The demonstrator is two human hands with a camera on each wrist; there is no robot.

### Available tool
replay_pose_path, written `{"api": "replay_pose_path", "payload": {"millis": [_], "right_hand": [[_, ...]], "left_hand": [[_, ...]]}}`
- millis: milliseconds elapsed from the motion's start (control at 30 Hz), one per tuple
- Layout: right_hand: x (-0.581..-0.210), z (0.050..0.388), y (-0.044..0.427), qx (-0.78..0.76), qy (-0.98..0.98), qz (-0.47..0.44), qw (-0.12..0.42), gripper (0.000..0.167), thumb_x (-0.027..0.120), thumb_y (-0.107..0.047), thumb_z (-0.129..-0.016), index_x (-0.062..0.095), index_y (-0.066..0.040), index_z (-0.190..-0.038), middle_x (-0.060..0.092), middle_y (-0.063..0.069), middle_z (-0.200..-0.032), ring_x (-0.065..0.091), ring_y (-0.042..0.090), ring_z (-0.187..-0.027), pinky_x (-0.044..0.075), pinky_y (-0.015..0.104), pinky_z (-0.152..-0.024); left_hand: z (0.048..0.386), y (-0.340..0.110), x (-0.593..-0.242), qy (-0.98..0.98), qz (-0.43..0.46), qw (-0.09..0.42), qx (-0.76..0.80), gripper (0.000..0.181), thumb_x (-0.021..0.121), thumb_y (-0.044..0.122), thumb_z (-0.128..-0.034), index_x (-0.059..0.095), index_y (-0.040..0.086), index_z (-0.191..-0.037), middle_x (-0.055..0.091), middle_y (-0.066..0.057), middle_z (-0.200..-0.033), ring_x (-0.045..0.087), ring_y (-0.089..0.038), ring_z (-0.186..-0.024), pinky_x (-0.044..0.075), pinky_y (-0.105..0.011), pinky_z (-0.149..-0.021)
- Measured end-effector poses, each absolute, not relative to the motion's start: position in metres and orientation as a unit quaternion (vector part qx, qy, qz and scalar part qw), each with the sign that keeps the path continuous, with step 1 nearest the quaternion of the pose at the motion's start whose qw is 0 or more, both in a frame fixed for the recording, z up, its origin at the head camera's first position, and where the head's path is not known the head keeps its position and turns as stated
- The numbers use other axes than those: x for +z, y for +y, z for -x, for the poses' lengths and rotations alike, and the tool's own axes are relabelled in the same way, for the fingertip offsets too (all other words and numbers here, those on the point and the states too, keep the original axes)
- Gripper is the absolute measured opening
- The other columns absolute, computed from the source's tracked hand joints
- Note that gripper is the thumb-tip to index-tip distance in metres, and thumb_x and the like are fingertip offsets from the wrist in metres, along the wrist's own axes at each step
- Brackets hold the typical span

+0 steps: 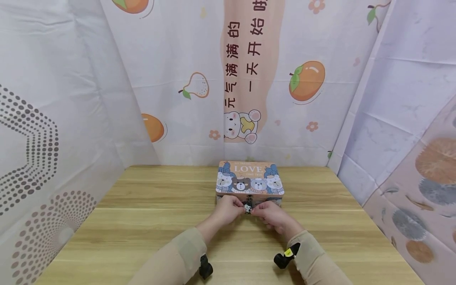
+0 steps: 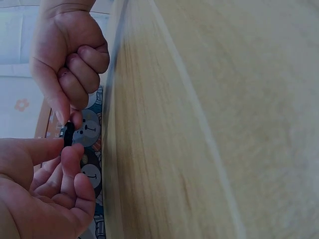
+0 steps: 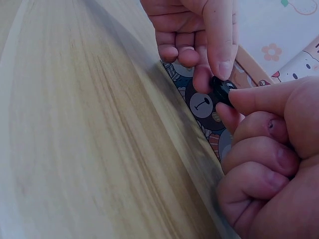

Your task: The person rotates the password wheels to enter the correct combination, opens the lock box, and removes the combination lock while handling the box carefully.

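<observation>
A rectangular tin box with cartoon bears and the word LOVE on its lid sits closed at the table's far edge. At the middle of its front, by the latch, is a small black padlock with a white cartoon figure on its face. My left hand pinches the padlock from the left between thumb and forefinger. From the right, my right hand pinches its other edge, the remaining fingers curled in. Edge-on, the dark padlock shows between both hands' fingertips in the right wrist view. Whether its shackle is fastened is hidden.
The wooden table stretches in front of the box and to both sides. A white curtain printed with fruit and writing hangs right behind the table, with more patterned cloth at left and right. Black wrist cameras sit on both sleeves.
</observation>
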State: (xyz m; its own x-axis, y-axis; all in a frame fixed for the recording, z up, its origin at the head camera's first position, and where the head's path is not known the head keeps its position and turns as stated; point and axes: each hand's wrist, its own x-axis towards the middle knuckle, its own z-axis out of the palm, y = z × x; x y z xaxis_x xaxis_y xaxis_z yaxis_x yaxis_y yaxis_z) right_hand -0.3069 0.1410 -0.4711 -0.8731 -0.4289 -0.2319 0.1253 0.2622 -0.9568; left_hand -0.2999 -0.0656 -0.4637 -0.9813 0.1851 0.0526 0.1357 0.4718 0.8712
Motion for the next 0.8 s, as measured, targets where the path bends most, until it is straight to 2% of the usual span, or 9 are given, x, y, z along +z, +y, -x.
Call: {"api": "replay_pose_path", "payload": {"millis": [167,400,800], "right_hand": [[-0.4714,0.3072,0.1411,-0.600,0.760,0.098,0.230,0.023,0.065,-0.016,-0.097,0.066,0.005,-0.088,0.037,-0.005,-0.055,0.029,0.009,-0.045,0.024,0.024,-0.042],[-0.4706,0.3061,0.1411,-0.600,0.760,0.099,0.229,0.023,0.066,-0.016,-0.097,0.066,0.005,-0.088,0.037,-0.005,-0.055,0.029,0.010,-0.045,0.024,0.024,-0.042],[-0.4705,0.3058,0.1403,-0.603,0.758,0.098,0.228,0.024,0.066,-0.017,-0.096,0.065,0.006,-0.090,0.037,-0.005,-0.055,0.028,0.009,-0.045,0.024,0.023,-0.042]], "left_hand": [[0.3013,-0.0662,-0.4636,0.847,-0.091,0.032,0.523,0.007,0.078,0.007,-0.0876,0.072,0.007,-0.083,0.067,0.000,-0.072,0.065,-0.018,-0.065,0.048,-0.027,-0.057],[0.3035,-0.0659,-0.4654,0.849,-0.089,0.027,0.521,0.007,0.079,0.007,-0.0862,0.074,0.008,-0.082,0.065,0.002,-0.071,0.059,-0.011,-0.063,0.047,-0.026,-0.057],[0.3038,-0.0659,-0.4667,0.838,-0.087,0.026,0.538,0.006,0.080,0.005,-0.0843,0.076,0.004,-0.080,0.065,0.001,-0.074,0.055,-0.011,-0.063,0.045,-0.026,-0.056]]}}
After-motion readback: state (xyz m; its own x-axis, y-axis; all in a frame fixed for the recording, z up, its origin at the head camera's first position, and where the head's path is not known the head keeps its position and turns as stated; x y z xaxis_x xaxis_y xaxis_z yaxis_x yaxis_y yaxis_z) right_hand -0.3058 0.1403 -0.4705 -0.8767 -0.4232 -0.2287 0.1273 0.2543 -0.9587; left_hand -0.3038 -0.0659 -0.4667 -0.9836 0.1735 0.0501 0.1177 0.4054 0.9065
